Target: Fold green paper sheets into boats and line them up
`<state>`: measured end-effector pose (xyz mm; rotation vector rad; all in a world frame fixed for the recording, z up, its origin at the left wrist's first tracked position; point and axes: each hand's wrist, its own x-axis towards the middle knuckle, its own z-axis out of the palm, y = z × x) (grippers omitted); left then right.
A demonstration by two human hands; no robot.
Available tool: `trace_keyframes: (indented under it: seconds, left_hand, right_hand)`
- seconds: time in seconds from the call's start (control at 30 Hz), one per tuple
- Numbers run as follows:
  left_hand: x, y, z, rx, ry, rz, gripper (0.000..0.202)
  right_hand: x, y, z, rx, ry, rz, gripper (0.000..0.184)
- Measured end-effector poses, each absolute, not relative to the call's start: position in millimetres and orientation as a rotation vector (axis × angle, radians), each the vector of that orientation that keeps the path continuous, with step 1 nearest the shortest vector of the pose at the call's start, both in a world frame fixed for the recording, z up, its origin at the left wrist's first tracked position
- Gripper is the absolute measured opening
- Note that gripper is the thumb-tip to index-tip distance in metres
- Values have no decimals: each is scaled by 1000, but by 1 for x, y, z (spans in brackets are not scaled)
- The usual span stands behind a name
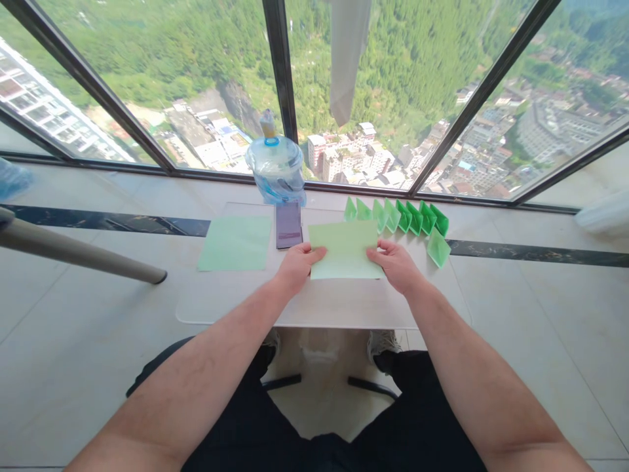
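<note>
A light green sheet of paper (344,248) is held up over the low table. At its left edge my left hand (296,263) pinches it, thumb on the near face. My right hand (397,263) grips the right edge the same way. Whether the sheet is a single layer or folded I cannot tell. Behind and right of it, several folded green paper pieces (403,216) stand in a row, lighter on the left and darker on the right. One more folded piece (438,248) lies in front of the row's right end.
Pale green paper (234,244) lies flat on the left of the white table (236,298). A phone (288,225) rests at the back, before a large clear water jug (276,167). Tall windows stand behind. A beige pole (83,252) reaches in from the left.
</note>
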<state>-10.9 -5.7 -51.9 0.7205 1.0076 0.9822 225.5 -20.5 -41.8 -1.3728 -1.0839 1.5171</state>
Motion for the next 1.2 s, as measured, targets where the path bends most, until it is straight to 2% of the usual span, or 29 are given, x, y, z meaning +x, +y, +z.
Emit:
trace_keyframes:
  seconds: [0.1, 0.27, 0.33, 0.57, 0.67, 0.77, 0.93, 1.2]
  left_hand:
    - [-11, -8, -49, 716, 916, 999, 41]
    - [-11, -13, -44, 662, 894, 980, 23]
    - [-11, -15, -40, 638, 928, 965, 18]
    - [-18, -12, -35, 554, 896, 993, 33]
    - [-20, -10, -36, 590, 827, 982, 29]
    - [-18, -10, -38, 622, 827, 951, 24]
    - [-12, -11, -43, 745, 983, 978, 34]
    - [-6, -9, -36, 856, 1089, 1177, 37]
  right_hand:
    - [225, -22, -39, -1307, -1009, 1531, 42]
    - [225, -26, -31, -1273, -914, 1548, 26]
    - [226, -27, -28, -1275, -878, 1558, 28]
    - [228, -30, -21, -1139, -979, 1633, 42]
    - [228, -27, -24, -1157, -1077, 1604, 51]
    - [225, -24, -31, -1249, -1119, 1487, 46]
    - [219, -22, -40, -1364, -1113, 1273, 41]
    - [211, -25, -42, -1349, -1058, 1280, 37]
